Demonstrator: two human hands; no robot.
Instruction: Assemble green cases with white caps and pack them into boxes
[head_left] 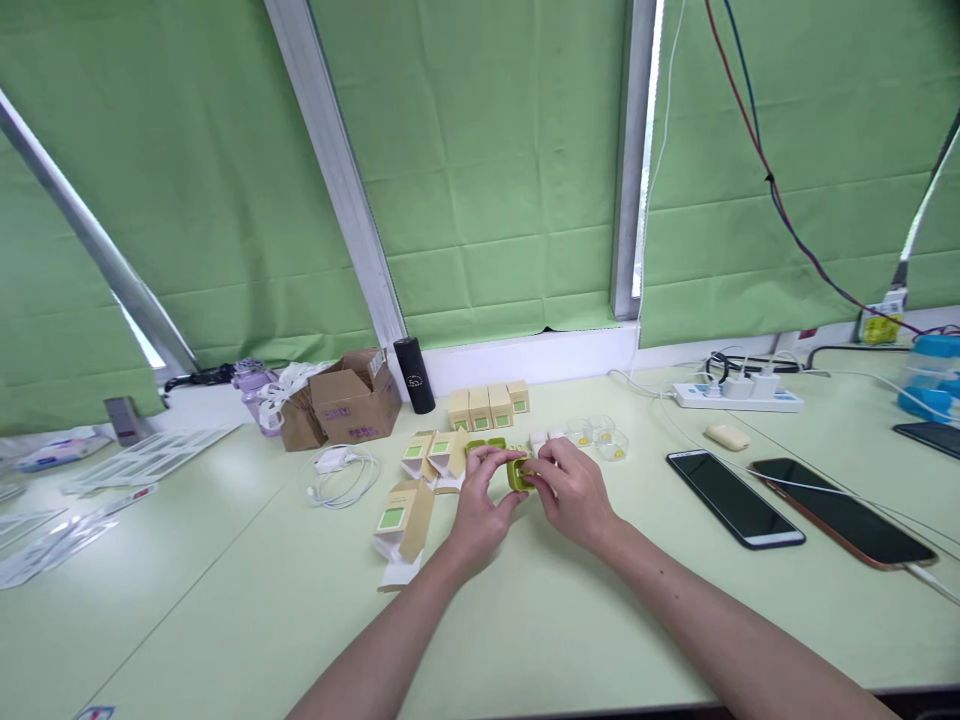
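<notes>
Both my hands meet over the middle of the pale green table (247,590). My left hand (484,505) and my right hand (574,490) are closed together on a small olive-green case (517,474). Several small tan cartons with green labels lie open just left of my hands (431,452), and one more lies open nearer to me (401,520). A row of closed tan cartons (489,405) stands behind. Small clear cups (604,436) sit right of my hands.
A brown cardboard box (352,400) and a black bottle (414,374) stand at the back left. A white cable (341,475) lies coiled. Two phones (735,498) (840,510) lie at the right, behind them a power strip (739,395). Plastic sleeves (135,460) lie at the far left.
</notes>
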